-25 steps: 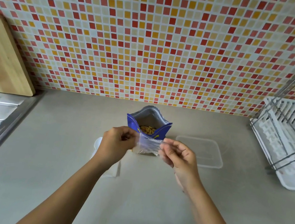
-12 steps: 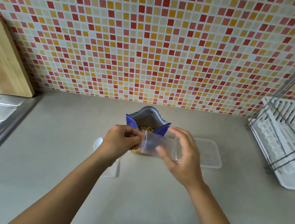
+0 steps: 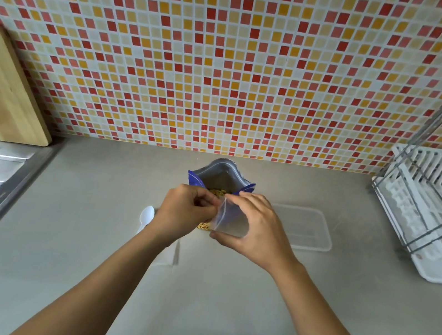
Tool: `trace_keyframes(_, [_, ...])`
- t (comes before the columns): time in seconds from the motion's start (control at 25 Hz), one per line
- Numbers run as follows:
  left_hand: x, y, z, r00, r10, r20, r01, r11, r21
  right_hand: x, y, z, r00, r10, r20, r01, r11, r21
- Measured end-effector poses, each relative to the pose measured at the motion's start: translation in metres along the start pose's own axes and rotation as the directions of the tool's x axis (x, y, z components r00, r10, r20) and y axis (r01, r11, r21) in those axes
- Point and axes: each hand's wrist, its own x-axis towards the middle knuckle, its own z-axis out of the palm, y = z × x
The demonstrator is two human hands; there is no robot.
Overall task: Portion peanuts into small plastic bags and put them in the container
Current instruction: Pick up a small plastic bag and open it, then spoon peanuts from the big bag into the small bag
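Presently opening a small plastic bag: mouth pinched in the tight grip of the left hand, body cradled by curled fingers of the right hand, just before the open peanut pouch mid-desk near the back edge. Looks empty (no nuts visible inside). Next, likely: spreading the mouth, then taking the spoon, with the container further right.
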Motion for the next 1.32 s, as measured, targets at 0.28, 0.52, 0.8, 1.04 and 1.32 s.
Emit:
trace_keyframes(0.28, [0.001,0.004,0.001,0.999,0.051,-0.003,-0.050,0.994,0.098,-0.002,0.004,0.004,0.993,-0.041,-0.115,0.051,0.995,0.083])
trace_keyframes(0.52, [0.002,0.002,-0.010,0.986,-0.045,0.163,0.079,0.976,-0.205,-0.004,0.003,0.006,0.993,0.110,-0.032,-0.086,0.898,0.431])
trace_keyframes(0.8, [0.038,-0.071,-0.042,0.926,-0.277,-0.256,0.187,0.927,-0.326,-0.008,0.008,0.008,0.948,0.310,-0.070,-0.149,0.627,0.765])
trace_keyframes(1.04, [0.035,-0.169,-0.057,0.838,-0.448,-0.311,0.544,0.723,0.427,-0.006,0.007,0.008,0.942,0.324,-0.093,-0.123,0.588,0.800])
trace_keyframes(1.32, [0.040,-0.179,-0.044,0.826,-0.462,-0.322,0.563,0.692,0.452,-0.004,0.012,0.005,0.937,0.333,-0.105,-0.116,0.579,0.807])
